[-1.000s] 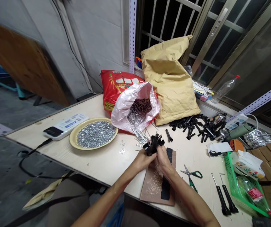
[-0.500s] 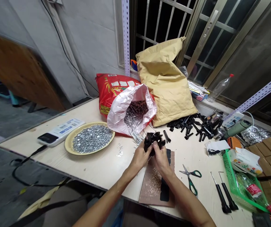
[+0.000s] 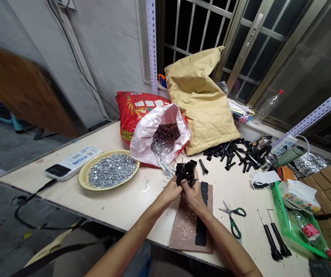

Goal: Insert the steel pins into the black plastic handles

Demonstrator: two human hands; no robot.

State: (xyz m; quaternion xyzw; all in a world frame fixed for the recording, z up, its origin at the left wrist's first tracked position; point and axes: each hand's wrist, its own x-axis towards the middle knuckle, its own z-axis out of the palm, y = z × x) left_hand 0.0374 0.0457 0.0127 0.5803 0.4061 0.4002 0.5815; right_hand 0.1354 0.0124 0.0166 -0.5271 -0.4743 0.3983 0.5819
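Note:
Both my hands meet above the table's middle, closed round a bunch of black plastic pieces (image 3: 185,171). My left hand (image 3: 170,191) grips the bunch from the left and my right hand (image 3: 193,194) from the right. Under them lies a brown board (image 3: 186,227) with black pads stuck on it. Just beyond the bunch, a white plastic bag (image 3: 151,130) lies open with long metal pins (image 3: 165,142) spilling out. A yellow plate of small metal washers (image 3: 110,169) sits to the left.
A heap of black plastic pieces (image 3: 234,152) lies at the back right by a tan paper sack (image 3: 203,104). Green-handled scissors (image 3: 233,219), two black-handled tools (image 3: 275,238) and a green basket (image 3: 283,219) are on the right. A red bag (image 3: 133,107) and a scale (image 3: 70,161) sit left.
The two hands have kept hold of the black bunch and shifted it slightly, turning it between them. The view has drifted a little to the right and up.

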